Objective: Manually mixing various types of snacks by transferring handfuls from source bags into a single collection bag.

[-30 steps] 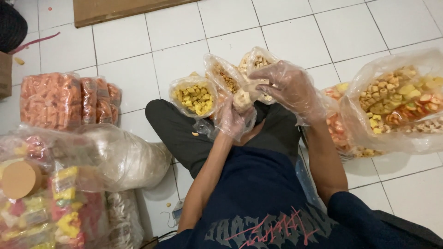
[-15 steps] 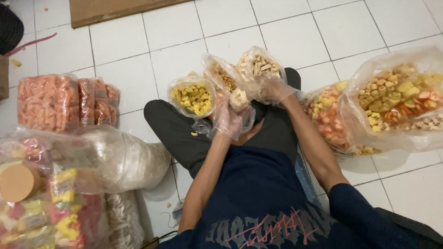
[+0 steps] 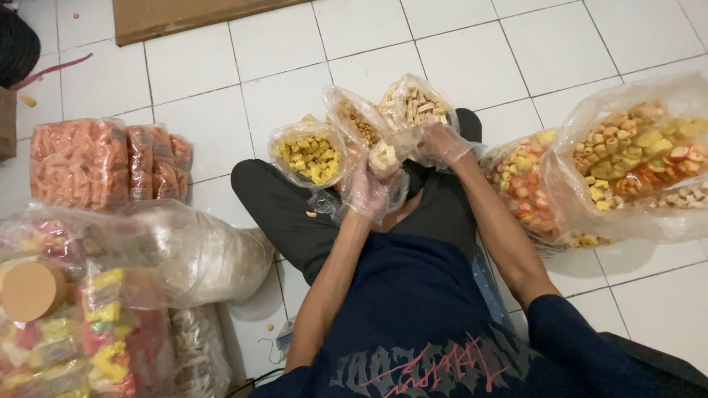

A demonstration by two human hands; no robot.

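Note:
I sit cross-legged on a white tiled floor, both hands in thin clear plastic gloves. My left hand grips the gathered necks of small clear snack bags: one with yellow pieces and one with brown bits. My right hand pinches the neck of a third small bag of pale stick-shaped snacks, pressing it against the bundle in the left hand. A light round snack sits between the hands.
A big clear sack of mixed snacks lies at the right, a smaller red-and-yellow bag beside it. Orange cracker packs and a crumpled clear sack are at the left, with colourful packets below. Cardboard lies at the top.
My right hand came back from the right with the bag of stick snacks and brought it against the bundle in my left hand. The left hand stayed put.

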